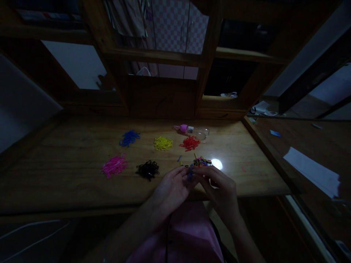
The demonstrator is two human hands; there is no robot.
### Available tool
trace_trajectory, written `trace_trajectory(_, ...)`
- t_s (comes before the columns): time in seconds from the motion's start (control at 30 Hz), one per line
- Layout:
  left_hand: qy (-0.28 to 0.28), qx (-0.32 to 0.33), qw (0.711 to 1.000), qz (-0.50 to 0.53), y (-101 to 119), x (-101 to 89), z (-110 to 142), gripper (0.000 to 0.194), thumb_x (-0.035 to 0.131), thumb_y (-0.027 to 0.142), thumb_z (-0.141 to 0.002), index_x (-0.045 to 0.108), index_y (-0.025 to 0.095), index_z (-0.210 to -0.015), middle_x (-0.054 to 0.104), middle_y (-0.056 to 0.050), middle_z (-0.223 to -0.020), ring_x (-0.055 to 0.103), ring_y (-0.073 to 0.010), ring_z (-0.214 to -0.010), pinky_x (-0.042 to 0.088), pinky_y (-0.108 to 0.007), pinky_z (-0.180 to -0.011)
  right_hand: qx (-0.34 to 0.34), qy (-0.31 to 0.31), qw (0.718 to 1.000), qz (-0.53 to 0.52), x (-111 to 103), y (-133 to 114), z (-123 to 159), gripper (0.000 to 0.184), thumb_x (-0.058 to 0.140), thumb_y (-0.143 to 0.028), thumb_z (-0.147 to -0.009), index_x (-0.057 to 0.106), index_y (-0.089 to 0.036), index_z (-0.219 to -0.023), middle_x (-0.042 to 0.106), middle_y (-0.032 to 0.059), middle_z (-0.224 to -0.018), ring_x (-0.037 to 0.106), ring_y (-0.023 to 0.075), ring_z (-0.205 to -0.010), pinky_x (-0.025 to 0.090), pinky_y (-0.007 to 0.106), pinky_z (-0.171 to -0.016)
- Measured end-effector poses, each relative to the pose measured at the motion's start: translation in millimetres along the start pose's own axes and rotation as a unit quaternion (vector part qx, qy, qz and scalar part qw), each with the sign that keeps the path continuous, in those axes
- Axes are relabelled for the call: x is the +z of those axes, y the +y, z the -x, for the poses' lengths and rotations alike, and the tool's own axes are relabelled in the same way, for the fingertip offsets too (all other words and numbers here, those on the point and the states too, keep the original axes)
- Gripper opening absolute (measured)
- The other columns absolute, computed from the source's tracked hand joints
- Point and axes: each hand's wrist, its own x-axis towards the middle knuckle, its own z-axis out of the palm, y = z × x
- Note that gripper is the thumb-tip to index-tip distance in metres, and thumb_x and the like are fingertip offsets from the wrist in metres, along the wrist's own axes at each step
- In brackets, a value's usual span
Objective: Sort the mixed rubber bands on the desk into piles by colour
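Note:
My left hand (172,188) is turned palm up just over the table's front edge, with small blue looped pieces (190,174) at its fingers. My right hand (219,184) pinches at the same blue pieces, thumb and forefinger closed. Just beyond my fingers lies a mixed heap of multicoloured looped pieces (202,162), partly hidden by the right hand. A single blue piece (179,158) rests left of that heap. Sorted by colour, piles sit further off: black (148,169), pink (114,165), blue (129,138), yellow (163,143) and red (190,143).
A clear bottle (201,132) with a pink cap lies behind the red pile. Bright light reflects right of the mixed heap. Wooden shelving (161,96) rises along the table's back. White paper (312,170) lies on a brown surface at the right.

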Motion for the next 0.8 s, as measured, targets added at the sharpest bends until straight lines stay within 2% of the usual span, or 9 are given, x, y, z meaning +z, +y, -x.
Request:
trace_trajectory(0.1,-0.013,-0.002,1.0,0.013,-3,-1.1,-3,0.028,0.037,0.017,-0.096,0.063,0.01,-0.094,0.067,-0.008,-0.091,0.065,-0.0116,-0.082,0.054,-0.024,-0.086,-0.017,0.013,0.999,0.043,4,3,-2,0.02,0.061,-0.016,-0.088,0.071,-0.025,-0.103,0.065,0.0069,-0.104,0.064,0.0176,-0.087,0.053,0.029,-0.071)
trace_trajectory(0.2,-0.026,0.005,0.999,0.037,-4,-1.7,-4,0.029,0.035,0.016,-0.097,0.063,0.009,-0.096,0.067,-0.01,-0.098,0.066,-0.0123,-0.089,0.052,-0.024,-0.093,0.014,0.033,0.998,0.059,1,1,0,0.023,0.058,-0.017,-0.09,0.069,-0.025,-0.109,0.061,0.0074,-0.107,0.062,0.0161,-0.082,0.052,0.027,-0.066)
trace_trajectory(0.3,-0.044,0.002,0.998,0.052,-2,-1.1,-4,0.029,0.035,0.016,-0.097,0.063,0.008,-0.099,0.066,-0.013,-0.11,0.064,-0.0164,-0.105,0.049,-0.027,-0.098,0.016,0.035,0.998,0.057,-4,-2,4,0.02,0.057,-0.017,-0.091,0.067,-0.024,-0.106,0.059,0.0065,-0.103,0.06,0.0149,-0.078,0.051,0.026,-0.063)
trace_trajectory(0.47,-0.068,-0.033,0.997,0.033,-3,0.2,-5,0.034,0.035,0.021,-0.098,0.059,0.008,-0.118,0.063,-0.014,-0.123,0.057,-0.0179,-0.119,0.05,-0.025,-0.095,-0.025,-0.04,0.993,0.112,1,-5,9,0.011,0.057,-0.019,-0.091,0.066,-0.022,-0.096,0.06,0.0069,-0.096,0.062,0.017,-0.081,0.052,0.028,-0.071)
trace_trajectory(0.63,-0.062,-0.01,0.998,0.023,-11,3.0,-8,0.037,0.034,0.019,-0.096,0.056,0.01,-0.125,0.062,-0.012,-0.127,0.055,-0.0165,-0.122,0.048,-0.025,-0.098,-0.047,-0.089,0.975,0.196,8,-7,8,0.018,0.052,-0.02,-0.094,0.065,-0.025,-0.105,0.06,0.0078,-0.103,0.063,0.0165,-0.08,0.049,0.025,-0.062)
trace_trajectory(0.7,-0.062,-0.011,0.998,0.028,-12,4.6,-6,0.036,0.034,0.02,-0.097,0.057,0.011,-0.123,0.061,-0.011,-0.128,0.056,-0.0157,-0.121,0.049,-0.022,-0.094,-0.047,-0.078,0.976,0.2,6,-7,6,0.018,0.054,-0.022,-0.093,0.062,-0.024,-0.109,0.06,0.0082,-0.105,0.063,0.0169,-0.081,0.049,0.025,-0.061)
trace_trajectory(0.8,-0.063,-0.013,0.997,0.044,-9,8.0,-2,0.034,0.032,0.022,-0.098,0.059,0.013,-0.117,0.06,-0.011,-0.13,0.057,-0.0163,-0.12,0.052,-0.022,-0.09,-0.011,-0.026,0.988,0.152,2,-8,5,0.021,0.059,-0.025,-0.09,0.056,-0.022,-0.11,0.061,0.0061,-0.095,0.059,0.0159,-0.072,0.047,0.025,-0.057)
